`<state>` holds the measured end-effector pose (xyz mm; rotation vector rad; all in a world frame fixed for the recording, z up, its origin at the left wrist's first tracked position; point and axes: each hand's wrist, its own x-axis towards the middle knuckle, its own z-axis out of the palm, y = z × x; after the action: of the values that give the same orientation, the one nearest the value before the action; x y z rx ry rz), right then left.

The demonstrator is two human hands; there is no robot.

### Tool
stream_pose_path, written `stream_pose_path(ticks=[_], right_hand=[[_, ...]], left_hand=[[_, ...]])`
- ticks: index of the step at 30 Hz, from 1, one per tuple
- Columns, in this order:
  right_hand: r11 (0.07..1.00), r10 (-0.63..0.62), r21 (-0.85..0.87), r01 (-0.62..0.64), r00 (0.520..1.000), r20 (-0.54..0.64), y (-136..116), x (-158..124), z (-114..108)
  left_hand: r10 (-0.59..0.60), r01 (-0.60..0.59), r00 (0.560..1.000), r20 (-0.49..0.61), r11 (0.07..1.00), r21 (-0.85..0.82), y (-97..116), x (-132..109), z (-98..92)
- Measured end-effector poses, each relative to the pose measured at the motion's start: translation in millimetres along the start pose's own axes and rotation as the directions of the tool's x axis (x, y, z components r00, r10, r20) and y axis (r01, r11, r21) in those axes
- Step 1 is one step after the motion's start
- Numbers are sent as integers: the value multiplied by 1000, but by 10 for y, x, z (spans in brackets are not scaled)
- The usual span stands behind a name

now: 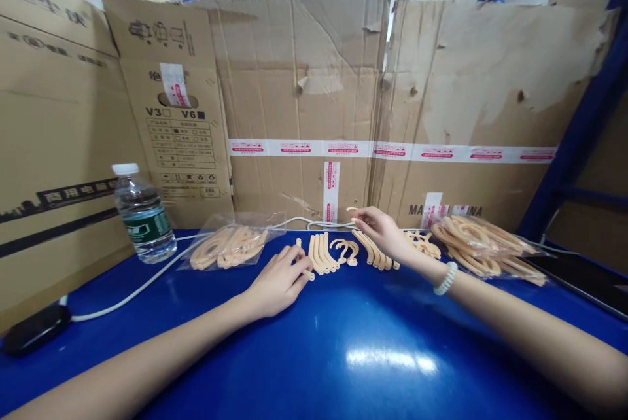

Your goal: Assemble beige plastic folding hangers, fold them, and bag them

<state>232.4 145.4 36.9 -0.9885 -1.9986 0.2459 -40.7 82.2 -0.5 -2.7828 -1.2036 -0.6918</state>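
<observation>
My left hand (277,281) is closed with its fingers on a beige hanger arm (311,275) lying at the left end of a row; most of that piece is under the fingers. Beside it lie several matching curved hanger arms (324,254). My right hand (379,229) is raised above the table, pinching a small beige hook (351,209) whose curved tip sticks out to the left. Loose hanger hooks (349,251) sit between the two rows of arms. Below my right hand runs the second row of hanger arms (375,255), and more hooks (422,243) lie behind my wrist.
On the blue table (314,354), a clear bag of beige hanger parts (228,246) lies left, and bagged hangers (481,240) are piled right. A water bottle (144,217), white cable (132,292) and black device (36,328) stand left. Cardboard (304,106) walls the back.
</observation>
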Motion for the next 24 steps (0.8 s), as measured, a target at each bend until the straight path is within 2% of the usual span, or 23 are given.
stream_pose_path(ticks=[2,5,11,15,17,20,24], right_hand=[[998,-13,57,16,999,-50,-62,-102,-48],[989,2,145,4,999,-45,-146,-341,-82],[943,137,305,-131,991,3,-358,-852,-43],[908,153,393,-147,988,15,-512,-971,-14],[881,154,450,-145,988,16,-564,-989,2],[792,209,575,-205,976,61,-621,-1022,32],[558,349,745,-366,918,189,-694,-1081,79]], left_hand=[[18,-18,1000,-6,1000,5,1,6,-7],[48,-48,998,-43,999,7,10,14,-31],[142,-133,969,-203,989,60,146,-29,-62],[290,-230,899,-328,951,209,360,-79,-32],[393,-305,860,-325,907,290,448,-89,-19],[471,-399,851,-234,868,295,507,-91,-5],[446,-411,872,-204,891,193,526,-105,9]])
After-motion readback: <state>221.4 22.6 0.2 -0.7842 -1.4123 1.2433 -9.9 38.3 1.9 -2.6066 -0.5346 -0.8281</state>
